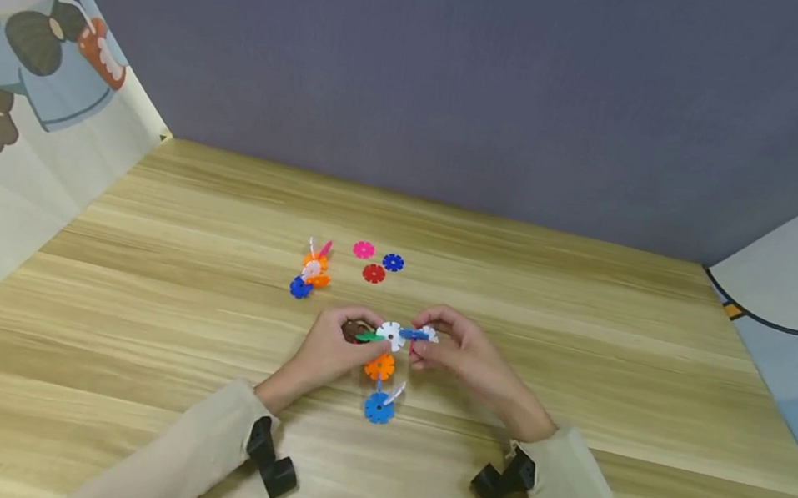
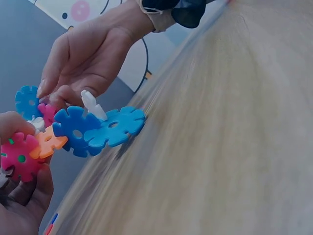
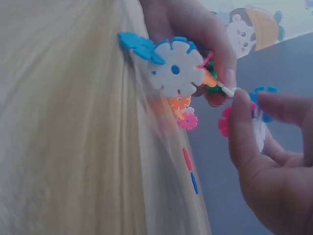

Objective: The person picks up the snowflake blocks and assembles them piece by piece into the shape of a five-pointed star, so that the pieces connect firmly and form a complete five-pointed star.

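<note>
Between both hands is a joined chain of notched plastic snowflake discs. My left hand (image 1: 325, 349) grips its left side, fingers and thumb round a green disc (image 1: 370, 336) and a pink disc (image 2: 18, 155). In the middle sits a white disc (image 1: 391, 335), with an orange disc (image 1: 379, 367) below it and a light blue disc (image 1: 379, 409) at the near end. A second white disc (image 3: 177, 68) stands up from that end. My right hand (image 1: 477, 369) pinches the right side, where a blue disc (image 1: 412, 334) and a small white disc (image 1: 429, 334) stick out.
Beyond the left hand, another joined cluster of discs (image 1: 313, 270) lies on the wooden table (image 1: 136, 290). Loose pink (image 1: 363, 249), red (image 1: 374, 273) and dark blue discs lie flat to its right. A grey wall panel (image 1: 466, 81) rises at the table's back edge.
</note>
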